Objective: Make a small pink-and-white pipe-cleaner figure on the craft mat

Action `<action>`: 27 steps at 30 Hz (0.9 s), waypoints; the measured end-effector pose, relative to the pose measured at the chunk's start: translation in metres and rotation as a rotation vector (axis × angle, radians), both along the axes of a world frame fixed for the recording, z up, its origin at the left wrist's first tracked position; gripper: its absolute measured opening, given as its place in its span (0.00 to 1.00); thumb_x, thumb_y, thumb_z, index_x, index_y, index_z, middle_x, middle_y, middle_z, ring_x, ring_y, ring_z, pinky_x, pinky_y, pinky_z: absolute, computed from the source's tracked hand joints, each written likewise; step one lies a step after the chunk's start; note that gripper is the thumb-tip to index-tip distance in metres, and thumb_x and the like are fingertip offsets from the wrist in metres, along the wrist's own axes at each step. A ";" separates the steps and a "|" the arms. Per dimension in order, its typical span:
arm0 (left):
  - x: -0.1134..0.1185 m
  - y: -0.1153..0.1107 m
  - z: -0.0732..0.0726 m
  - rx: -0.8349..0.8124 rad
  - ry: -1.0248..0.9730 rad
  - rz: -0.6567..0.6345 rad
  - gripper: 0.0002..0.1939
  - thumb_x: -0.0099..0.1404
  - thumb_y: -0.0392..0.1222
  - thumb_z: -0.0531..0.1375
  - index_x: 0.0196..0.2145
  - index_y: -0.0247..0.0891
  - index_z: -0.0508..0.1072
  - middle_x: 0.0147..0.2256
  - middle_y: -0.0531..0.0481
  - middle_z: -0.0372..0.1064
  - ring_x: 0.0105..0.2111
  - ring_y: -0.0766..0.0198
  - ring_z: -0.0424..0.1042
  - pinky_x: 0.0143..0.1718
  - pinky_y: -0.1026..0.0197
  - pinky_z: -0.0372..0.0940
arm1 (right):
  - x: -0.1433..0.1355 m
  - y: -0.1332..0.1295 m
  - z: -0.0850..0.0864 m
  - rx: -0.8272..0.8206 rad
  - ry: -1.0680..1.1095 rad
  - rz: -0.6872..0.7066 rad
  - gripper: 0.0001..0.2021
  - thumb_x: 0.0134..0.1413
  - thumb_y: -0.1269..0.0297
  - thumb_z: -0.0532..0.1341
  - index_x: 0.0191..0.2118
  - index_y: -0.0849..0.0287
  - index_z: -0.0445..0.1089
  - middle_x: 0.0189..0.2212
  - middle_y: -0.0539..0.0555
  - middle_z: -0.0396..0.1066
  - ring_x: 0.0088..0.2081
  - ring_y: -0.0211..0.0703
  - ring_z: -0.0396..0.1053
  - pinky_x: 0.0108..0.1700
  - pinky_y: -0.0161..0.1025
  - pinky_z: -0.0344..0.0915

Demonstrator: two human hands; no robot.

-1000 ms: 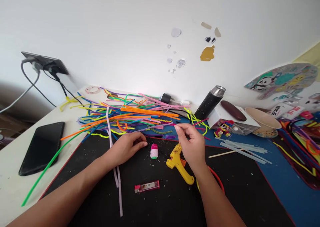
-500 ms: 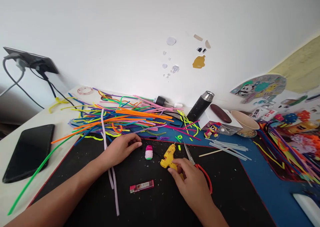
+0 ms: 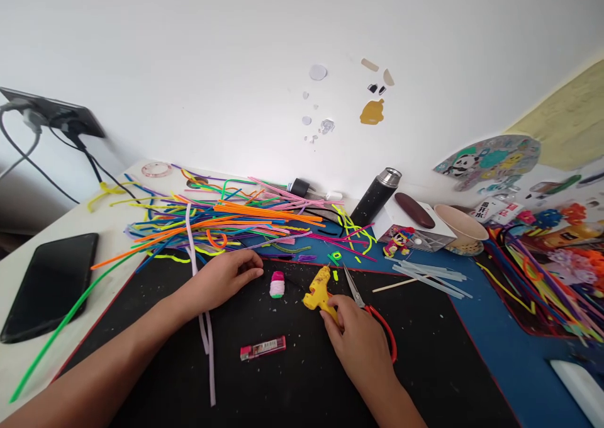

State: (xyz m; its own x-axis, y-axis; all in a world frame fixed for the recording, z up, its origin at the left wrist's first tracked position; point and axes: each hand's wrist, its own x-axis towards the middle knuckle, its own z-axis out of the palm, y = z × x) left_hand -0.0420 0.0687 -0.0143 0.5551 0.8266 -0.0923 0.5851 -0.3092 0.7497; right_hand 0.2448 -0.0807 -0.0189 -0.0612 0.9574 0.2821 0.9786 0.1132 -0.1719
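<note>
My right hand [image 3: 362,335] is closed around the handle of a yellow glue gun [image 3: 319,287], whose nozzle points away from me. Just right of it lie scissors [image 3: 355,289] with red handles, partly hidden by the hand. My left hand [image 3: 226,282] rests on the black mat, its fingers loosely bent and apart, nothing visible in them. Pale lilac pipe cleaners [image 3: 210,359] pass beneath that wrist. Between the hands stands a small pink, white and green wound piece [image 3: 277,284]. A pink lighter [image 3: 263,348] lies nearer me.
A heap of colourful pipe cleaners [image 3: 255,213] spreads along the back. Behind on the right are a black thermos [image 3: 375,198], a white box [image 3: 425,226], clear glue sticks [image 3: 431,275] and a wooden stick [image 3: 396,284]. A phone [image 3: 50,286] lies at the left.
My right fingers have closed further around the glue gun's handle, and the gun has shifted slightly. The left hand stays in place. The whole view has moved a little.
</note>
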 end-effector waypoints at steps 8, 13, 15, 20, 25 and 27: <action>0.008 0.001 0.053 0.174 0.085 -0.017 0.12 0.71 0.50 0.56 0.41 0.44 0.78 0.36 0.51 0.79 0.33 0.57 0.75 0.33 0.60 0.64 | 0.005 0.006 0.001 -0.065 0.116 -0.027 0.08 0.68 0.58 0.58 0.39 0.53 0.70 0.21 0.46 0.68 0.16 0.41 0.64 0.19 0.37 0.51; 0.042 0.022 0.045 0.283 0.194 -0.205 0.07 0.69 0.39 0.58 0.39 0.44 0.77 0.38 0.50 0.79 0.38 0.54 0.77 0.37 0.60 0.64 | 0.004 0.004 -0.003 -0.012 0.203 -0.009 0.14 0.72 0.53 0.56 0.41 0.55 0.73 0.23 0.48 0.69 0.16 0.41 0.64 0.20 0.37 0.55; 0.055 0.030 0.033 0.322 0.238 -0.226 0.07 0.69 0.37 0.59 0.39 0.43 0.77 0.39 0.48 0.79 0.40 0.53 0.77 0.38 0.59 0.64 | 0.005 0.002 -0.003 -0.016 0.254 -0.003 0.15 0.72 0.52 0.56 0.40 0.55 0.73 0.24 0.49 0.70 0.18 0.40 0.65 0.21 0.37 0.56; 0.071 0.040 0.008 0.324 0.289 -0.254 0.06 0.68 0.37 0.60 0.37 0.42 0.78 0.36 0.46 0.79 0.37 0.53 0.77 0.35 0.59 0.64 | 0.006 -0.003 -0.001 -0.006 0.370 0.029 0.16 0.74 0.55 0.55 0.35 0.54 0.74 0.24 0.50 0.74 0.22 0.42 0.71 0.25 0.37 0.63; 0.075 0.042 0.002 0.305 0.294 -0.241 0.04 0.68 0.38 0.61 0.37 0.42 0.78 0.36 0.46 0.79 0.36 0.52 0.77 0.33 0.59 0.62 | 0.003 0.001 0.001 -0.015 0.439 0.058 0.14 0.72 0.58 0.57 0.35 0.54 0.74 0.24 0.50 0.76 0.22 0.41 0.72 0.26 0.36 0.63; 0.076 0.044 0.001 0.290 0.292 -0.225 0.04 0.67 0.39 0.62 0.36 0.42 0.78 0.34 0.47 0.78 0.34 0.53 0.77 0.32 0.59 0.62 | 0.000 0.005 0.003 -0.019 0.444 0.072 0.14 0.72 0.58 0.57 0.35 0.55 0.75 0.24 0.50 0.76 0.23 0.41 0.73 0.27 0.36 0.62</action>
State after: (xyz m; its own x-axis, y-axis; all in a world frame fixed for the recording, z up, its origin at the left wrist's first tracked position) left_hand 0.0337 0.1124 -0.0132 0.7086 0.7036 -0.0538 0.6530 -0.6250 0.4278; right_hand 0.2448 -0.0753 -0.0156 -0.0049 0.9605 0.2782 0.7993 0.1709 -0.5761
